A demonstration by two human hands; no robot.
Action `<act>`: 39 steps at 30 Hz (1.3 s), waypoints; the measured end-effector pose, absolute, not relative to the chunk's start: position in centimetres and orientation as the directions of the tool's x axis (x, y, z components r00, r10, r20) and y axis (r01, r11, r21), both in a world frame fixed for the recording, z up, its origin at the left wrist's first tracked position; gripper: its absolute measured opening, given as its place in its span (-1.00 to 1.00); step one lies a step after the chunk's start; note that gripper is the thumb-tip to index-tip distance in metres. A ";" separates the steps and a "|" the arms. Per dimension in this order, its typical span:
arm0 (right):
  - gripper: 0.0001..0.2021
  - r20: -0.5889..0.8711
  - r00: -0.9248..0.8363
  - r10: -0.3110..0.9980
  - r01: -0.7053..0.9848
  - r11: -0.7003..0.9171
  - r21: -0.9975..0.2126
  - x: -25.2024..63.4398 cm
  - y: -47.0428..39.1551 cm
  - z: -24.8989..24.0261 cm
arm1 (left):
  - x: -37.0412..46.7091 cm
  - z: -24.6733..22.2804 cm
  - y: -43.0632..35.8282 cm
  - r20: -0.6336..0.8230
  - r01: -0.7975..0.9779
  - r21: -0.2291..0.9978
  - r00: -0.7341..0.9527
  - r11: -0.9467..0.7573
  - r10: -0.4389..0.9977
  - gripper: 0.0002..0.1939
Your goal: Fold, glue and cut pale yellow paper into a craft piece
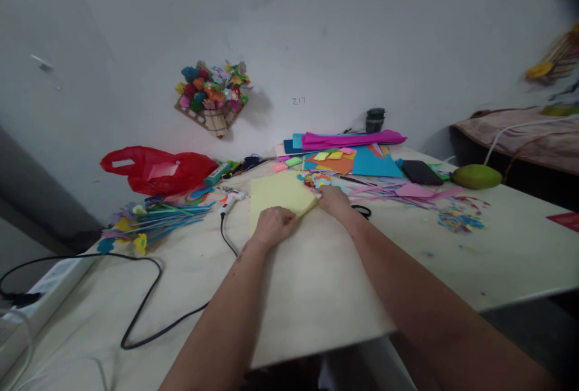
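A pale yellow sheet [277, 190] lies on the table in front of me, its right corner partly raised or folded. My left hand [275, 225] is closed on the sheet's lower edge, fingers curled. My right hand [333, 201] pinches at the sheet's right corner, the fingertips partly hidden. Just beyond my right hand are small colourful cut-out shapes [320, 180]. Black scissor handles [362, 211] show beside my right wrist. Left of the sheet lies a white glue gun [231, 201] with a black cord.
A red plastic bag [176, 171] and craft flowers [158, 222] are at the left. Coloured sheets [375, 162], a phone [420, 172], a green fruit [476, 177] and paper scraps [461, 217] are at the right. A power strip [52, 288] sits at the left edge.
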State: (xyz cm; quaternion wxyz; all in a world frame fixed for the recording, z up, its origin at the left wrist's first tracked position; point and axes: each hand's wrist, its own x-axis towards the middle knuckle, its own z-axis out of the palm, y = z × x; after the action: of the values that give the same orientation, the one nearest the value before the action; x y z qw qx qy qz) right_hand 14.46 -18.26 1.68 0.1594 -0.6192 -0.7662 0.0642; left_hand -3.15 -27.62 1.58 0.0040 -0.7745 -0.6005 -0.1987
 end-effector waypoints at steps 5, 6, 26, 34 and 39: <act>-0.67 0.085 -0.193 0.978 0.968 0.204 -0.148 15.2 -18.3 2.2 | -3.1 1.4 -27.6 0.317 0.939 0.211 0.197 -0.271 0.928 -0.74; -0.68 0.087 -0.180 0.980 0.972 0.191 -0.139 15.4 -18.3 2.3 | -3.1 1.3 -27.5 0.316 0.939 0.212 0.196 -0.270 0.928 -0.73; -0.85 0.165 -0.737 0.655 0.648 0.755 -0.101 13.6 -18.9 1.9 | -4.1 0.4 -26.6 0.305 0.960 0.169 0.165 -0.224 0.938 -0.54; -0.81 0.210 -0.702 0.680 0.693 0.720 -0.015 13.5 -19.8 2.0 | -4.1 0.0 -26.3 0.073 0.943 0.174 0.274 -0.283 0.959 -0.39; -0.82 0.255 -0.747 0.615 0.636 0.772 0.001 13.0 -19.8 1.5 | -4.3 -0.4 -25.9 0.092 0.954 0.178 0.227 -0.240 0.970 -0.42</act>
State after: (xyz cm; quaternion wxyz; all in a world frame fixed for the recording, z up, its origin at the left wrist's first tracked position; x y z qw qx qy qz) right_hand 13.03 -19.76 1.45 0.1207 -0.3348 -0.9335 -0.0438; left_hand -4.28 -25.91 -0.37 -0.0420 -0.7820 -0.6150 -0.0917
